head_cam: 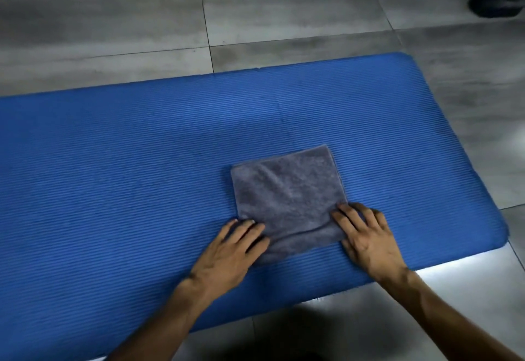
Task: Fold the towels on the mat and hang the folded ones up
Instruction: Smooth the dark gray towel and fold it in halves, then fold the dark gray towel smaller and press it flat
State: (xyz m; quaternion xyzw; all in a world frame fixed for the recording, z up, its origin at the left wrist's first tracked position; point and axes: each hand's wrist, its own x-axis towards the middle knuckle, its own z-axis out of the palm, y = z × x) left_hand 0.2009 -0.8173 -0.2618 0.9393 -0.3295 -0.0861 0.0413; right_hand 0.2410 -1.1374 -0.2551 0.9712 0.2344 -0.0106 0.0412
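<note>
Right now I have one grey towel (287,193) lying folded into a near-square on the blue mat (113,176), towards the mat's right half and close to the edge nearest me. A darker seam line runs across it just above the near edge, so the top layer stops short of the bottom one and the edges are not quite matched.

To do this fold well, I think I should press flat along the near edge and smooth outward from the middle, so the layers sit tight and no air stays trapped. Both near corners want squaring before I lift anything, or the towel will hang crooked. When I pick it up, taking it at both corners at once should keep the fold from sliding open.

My left hand (227,250) lies palm down at the near left corner, its fingers straight and spread, the fingertips resting on the cloth and pinching nothing. My right hand (369,238) lies palm down at the near right corner in the same flat, relaxed way, fingers fanned over the towel's edge and onto the mat. Both forearms reach in from below, angled towards each other
</note>
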